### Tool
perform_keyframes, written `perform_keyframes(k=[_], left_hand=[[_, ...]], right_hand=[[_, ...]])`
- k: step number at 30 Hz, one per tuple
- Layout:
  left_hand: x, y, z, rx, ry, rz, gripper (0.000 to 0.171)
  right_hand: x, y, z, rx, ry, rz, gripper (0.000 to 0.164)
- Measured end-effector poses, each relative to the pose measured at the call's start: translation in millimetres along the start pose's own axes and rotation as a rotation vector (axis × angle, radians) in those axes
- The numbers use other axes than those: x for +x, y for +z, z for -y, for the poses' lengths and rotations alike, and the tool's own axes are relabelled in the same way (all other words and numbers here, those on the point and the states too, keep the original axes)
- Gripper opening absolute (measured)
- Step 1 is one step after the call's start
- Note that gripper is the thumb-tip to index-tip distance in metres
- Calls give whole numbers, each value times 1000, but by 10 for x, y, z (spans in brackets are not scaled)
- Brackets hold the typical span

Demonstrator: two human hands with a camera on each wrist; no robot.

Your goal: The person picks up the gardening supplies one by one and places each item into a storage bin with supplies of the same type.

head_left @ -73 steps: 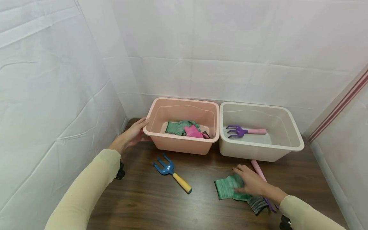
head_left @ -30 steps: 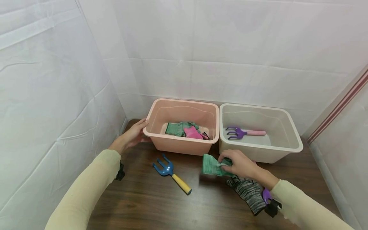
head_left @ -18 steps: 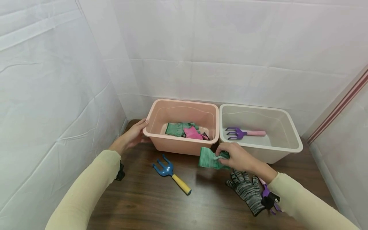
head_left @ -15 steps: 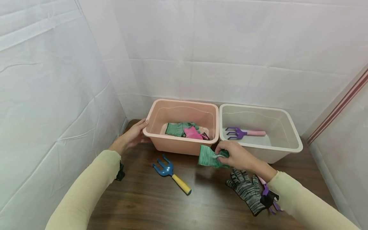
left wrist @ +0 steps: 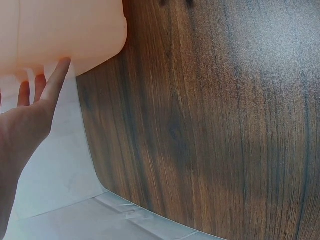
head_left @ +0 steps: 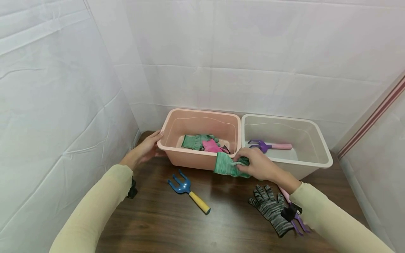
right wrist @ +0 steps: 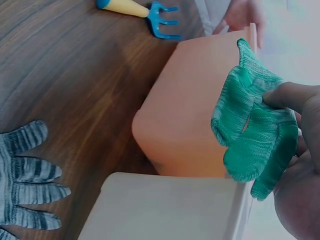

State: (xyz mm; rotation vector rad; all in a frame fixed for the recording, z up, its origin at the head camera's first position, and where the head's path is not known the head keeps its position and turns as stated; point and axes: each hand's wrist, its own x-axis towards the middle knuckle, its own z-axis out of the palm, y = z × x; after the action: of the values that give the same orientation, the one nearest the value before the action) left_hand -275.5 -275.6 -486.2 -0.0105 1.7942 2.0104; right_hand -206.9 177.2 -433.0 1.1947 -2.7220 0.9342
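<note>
My right hand (head_left: 255, 163) pinches a green knit glove (head_left: 225, 164) between thumb and fingers, just in front of the pink bin's near rim. In the right wrist view the glove's green-coated fingers (right wrist: 250, 145) dangle beside the bin wall. My left hand (head_left: 146, 147) touches the left end of the pink bin (head_left: 196, 160), its fingers (left wrist: 57, 82) extended against the outer wall. Inside that bin lie another green glove (head_left: 191, 142) and a pink glove (head_left: 211, 145). A grey striped glove (head_left: 270, 207) lies palm-down or palm-up on the table, below my right forearm.
To the right stands a white bin (head_left: 316, 154) holding a purple hand rake with a pink handle (head_left: 281, 146). On the wooden table (head_left: 158, 225) lie a blue fork with a yellow handle (head_left: 199, 202) and a purple tool (head_left: 299, 225), partly under my right wrist. White sheets (head_left: 253, 52) enclose the table.
My right hand has picked the green glove up off the grey glove and carried it up and left to the pink bin's front rim. My left hand stays at the bin.
</note>
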Motion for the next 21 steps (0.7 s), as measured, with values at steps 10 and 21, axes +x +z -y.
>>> perform_keyframes(k=[10, 21], left_hand=[[20, 12, -10, 8, -11, -15, 65], [7, 4, -24, 0, -16, -11, 67]], right_hand=[[156, -106, 47, 47, 28, -29, 14], [445, -146, 20, 25, -11, -57, 11]])
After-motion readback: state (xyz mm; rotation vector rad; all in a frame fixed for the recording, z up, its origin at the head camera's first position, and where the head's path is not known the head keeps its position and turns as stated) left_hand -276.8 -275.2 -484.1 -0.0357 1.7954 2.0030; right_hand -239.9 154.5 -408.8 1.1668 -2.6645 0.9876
